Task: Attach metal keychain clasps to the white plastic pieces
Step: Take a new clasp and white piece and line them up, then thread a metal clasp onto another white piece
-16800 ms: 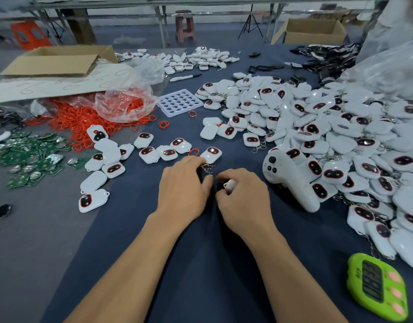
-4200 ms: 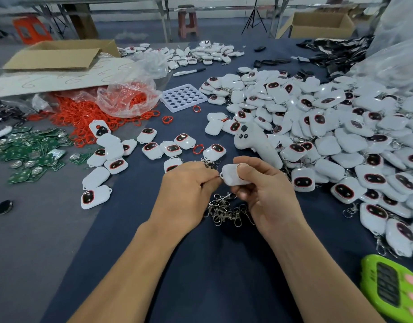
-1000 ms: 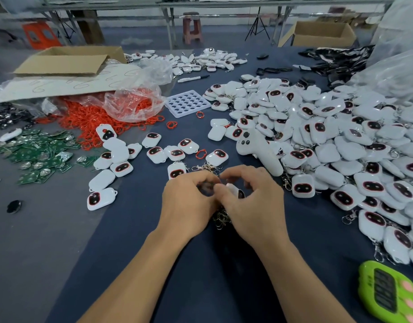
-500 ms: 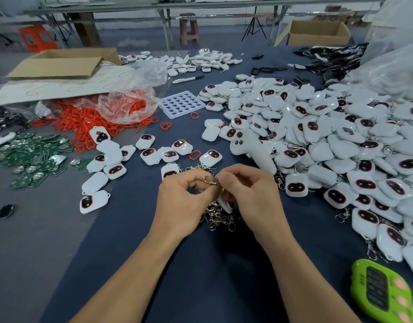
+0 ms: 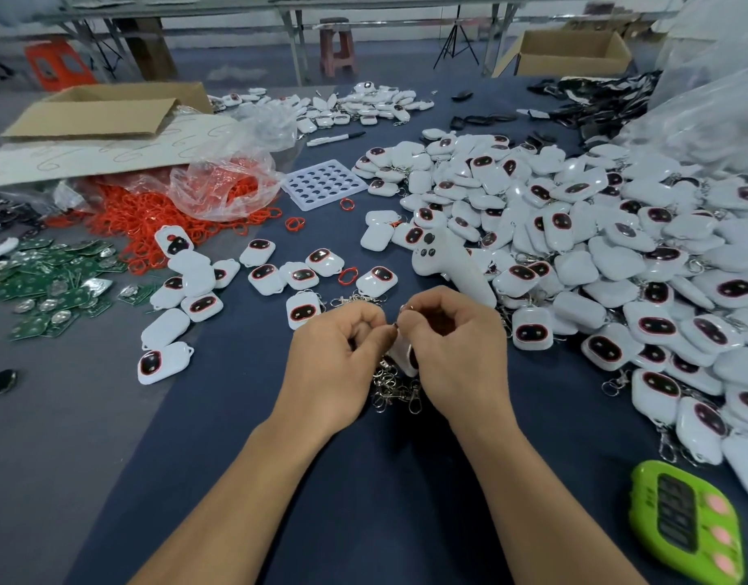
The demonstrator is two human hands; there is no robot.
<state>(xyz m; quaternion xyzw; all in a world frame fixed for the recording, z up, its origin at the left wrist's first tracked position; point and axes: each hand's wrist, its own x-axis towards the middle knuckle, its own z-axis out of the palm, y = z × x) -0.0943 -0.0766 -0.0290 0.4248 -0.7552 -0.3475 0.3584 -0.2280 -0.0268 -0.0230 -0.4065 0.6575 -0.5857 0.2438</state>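
left grip (image 5: 330, 352) pinches clasp (image 5: 392, 327) above white piece (image 5: 402, 353)

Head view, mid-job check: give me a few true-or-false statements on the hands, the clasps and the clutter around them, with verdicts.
1. The right hand holds a white plastic piece while the left hand pinches a clasp at its top. True.
2. The loose clasps are heaped at the far end of the table. False: they lie on the blue cloth right under the hands.
3. The green timer lies beside the circuit boards. False: it lies at the near right, and the boards are far left.
4. Red rings spill from a clear bag on the left. True.
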